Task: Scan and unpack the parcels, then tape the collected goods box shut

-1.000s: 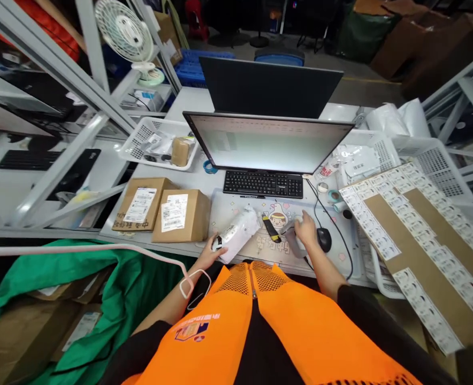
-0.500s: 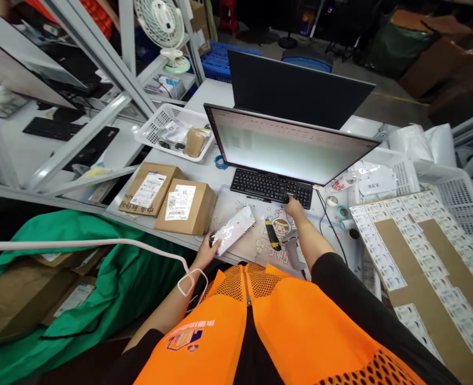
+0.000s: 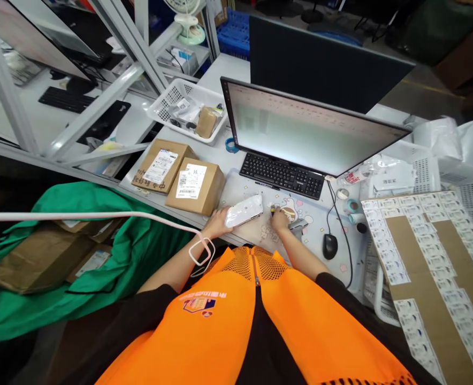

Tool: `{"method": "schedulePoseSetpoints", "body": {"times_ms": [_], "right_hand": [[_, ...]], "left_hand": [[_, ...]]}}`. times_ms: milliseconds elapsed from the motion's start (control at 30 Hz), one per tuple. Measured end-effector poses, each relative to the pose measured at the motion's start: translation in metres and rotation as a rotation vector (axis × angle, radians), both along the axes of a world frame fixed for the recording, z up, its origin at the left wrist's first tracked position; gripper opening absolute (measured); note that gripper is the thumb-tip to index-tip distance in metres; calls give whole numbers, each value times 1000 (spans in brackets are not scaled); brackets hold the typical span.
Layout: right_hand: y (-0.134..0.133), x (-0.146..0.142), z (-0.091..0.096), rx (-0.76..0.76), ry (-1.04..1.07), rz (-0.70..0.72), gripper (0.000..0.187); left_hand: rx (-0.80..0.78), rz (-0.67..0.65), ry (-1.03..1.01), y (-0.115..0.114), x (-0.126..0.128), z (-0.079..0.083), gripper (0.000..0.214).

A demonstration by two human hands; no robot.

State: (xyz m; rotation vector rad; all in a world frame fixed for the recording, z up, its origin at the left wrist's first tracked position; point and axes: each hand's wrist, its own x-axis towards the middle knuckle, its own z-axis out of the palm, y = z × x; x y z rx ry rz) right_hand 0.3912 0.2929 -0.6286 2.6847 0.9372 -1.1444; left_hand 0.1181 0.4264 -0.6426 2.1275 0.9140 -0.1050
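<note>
My left hand (image 3: 218, 222) is closed on the near end of a white plastic-wrapped package (image 3: 244, 210), which lies low over the desk mat. Just right of it, my right hand (image 3: 279, 220) is closed around a black-and-yellow utility knife (image 3: 273, 209); most of the knife is hidden under the fingers. A grey handheld device (image 3: 298, 225), perhaps a scanner, lies beside the right wrist, partly covered by the forearm. Beyond both hands sits a black keyboard (image 3: 281, 175).
Two cardboard boxes (image 3: 196, 187) with labels stand left of the package. Behind them is a white basket (image 3: 186, 109) of small items. A monitor (image 3: 309, 128) rises behind the keyboard. A mouse (image 3: 330, 246) and a label-covered cardboard sheet (image 3: 425, 267) are to the right.
My right hand has left the keyboard's number pad, come back toward me and closed on the utility knife. My left hand still holds the package, now turned flatter. The camera view has shifted.
</note>
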Motion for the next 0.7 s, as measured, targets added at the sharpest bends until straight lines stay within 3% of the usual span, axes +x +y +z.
{"method": "schedulePoseSetpoints", "body": {"times_ms": [167,333,467,567,700], "right_hand": [[-20,15,12,143,87,-38,48],[-37,24,46,293,327,-123,45],[-40,10,69,347,353,74,43],[-33,-7,77,323,301,257,37],[-20,-31,81,189,216,380,42]], "left_hand": [[-23,-195,-63,17,0,-6,95],[-43,-222,-153,11,10,-15,95],[-34,-72,-207,6,7,-21,99],[-10,24,-279,2,2,-25,74],[-18,63,-358,-8,4,-30,49]]}}
